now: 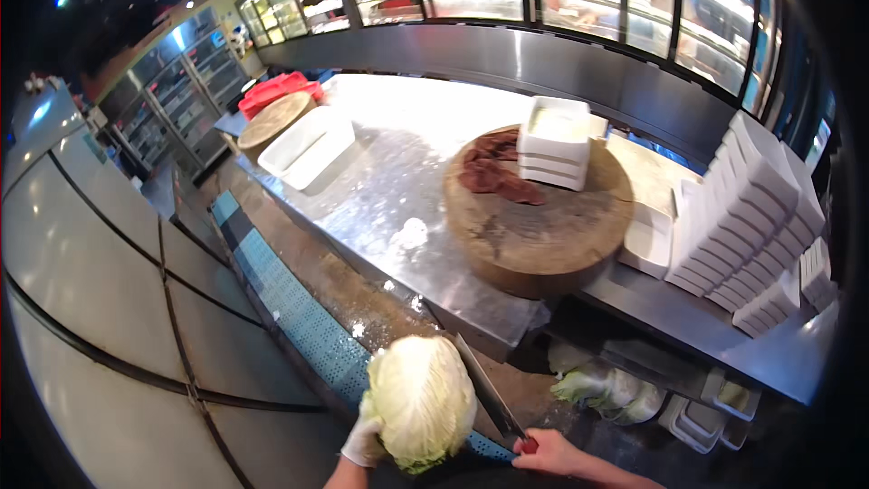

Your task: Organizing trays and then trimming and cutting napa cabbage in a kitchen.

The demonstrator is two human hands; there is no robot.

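Note:
My left hand [364,440], in a white glove, holds a large pale green napa cabbage [422,401] upright from its left side; the fingers behind it are partly hidden. My bare right hand [548,451] grips the red handle of a knife [487,387], whose broad blade points up and to the left, close to the cabbage's right side. Both hands are low in the picture, in front of the steel table [400,265]. On that table, a round wooden chopping block [543,238] bears dark red meat [502,180] and a short stack of white containers [553,149].
Tall stacks of white trays [740,217] stand at the table's right end. More cabbages [611,394] and containers [692,421] lie below. An empty white tub [309,149], a smaller round board [277,121] and red trays [278,89] sit at the far left end. Steel cabinets [88,272] line the left.

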